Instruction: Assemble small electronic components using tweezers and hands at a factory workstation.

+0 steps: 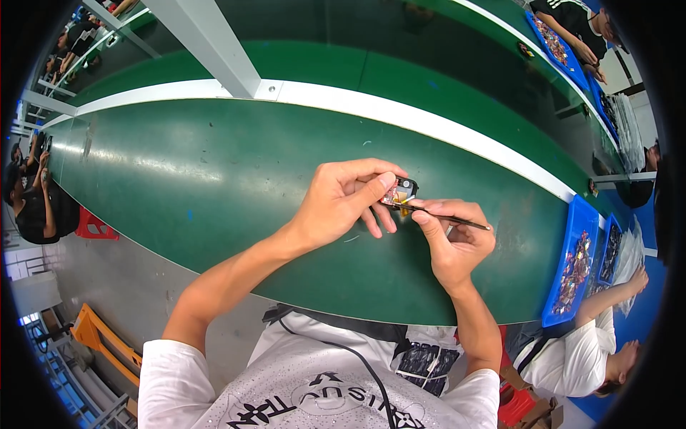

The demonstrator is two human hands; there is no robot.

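Over the green table, my left hand (339, 200) is closed on a small black device housing (407, 185), thumb and fingers gripping its left side. The housing lies open, showing a reddish circuit board, a pale square part and a bit of yellow. My right hand (461, 247) pinches slim dark tweezers (464, 221) between thumb and fingers. Their tip reaches the lower edge of the housing, next to the yellow part, while the back end points right. Whether the tip grips anything is too small to tell.
A blue tray (569, 264) of small reddish electronic parts stands at the table's right end, with a smaller blue tray (609, 250) beside it. A white rail (343, 96) and upright post (214, 46) border the far side. Co-workers sit at the right, far right and far left.
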